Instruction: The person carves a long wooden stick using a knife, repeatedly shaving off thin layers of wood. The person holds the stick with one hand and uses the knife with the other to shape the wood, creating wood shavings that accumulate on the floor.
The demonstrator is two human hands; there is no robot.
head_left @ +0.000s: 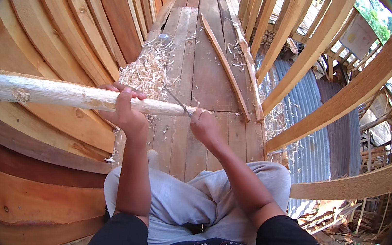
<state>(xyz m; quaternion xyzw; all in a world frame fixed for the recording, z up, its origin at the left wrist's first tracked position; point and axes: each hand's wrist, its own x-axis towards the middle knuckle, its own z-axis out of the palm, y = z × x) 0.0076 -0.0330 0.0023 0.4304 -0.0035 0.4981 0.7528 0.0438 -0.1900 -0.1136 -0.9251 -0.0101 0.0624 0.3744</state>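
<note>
A pale, peeled wooden pole (pixel 57 93) lies crosswise in front of me, thick at the far left and narrower toward its right end. My left hand (pixel 128 107) is wrapped around it near the middle. At the tapered end, my right hand (pixel 204 125) is closed round the handle of a knife, which the fingers mostly hide. The thin dark knife blade (pixel 175 96) points up and to the left, crossing the pole's edge close to the tip. Curly wood shavings (pixel 148 67) are heaped on the planks just beyond the pole.
Upright boards (pixel 45 30) line the left side; a railing of wooden slats (pixel 306 62) stands on the right. Beyond the slats is a corrugated metal roof (pixel 299 120). A long loose strip of wood (pixel 225 67) lies on the plank floor (pixel 184 38). My grey-trousered legs (pixel 183 189) are folded below.
</note>
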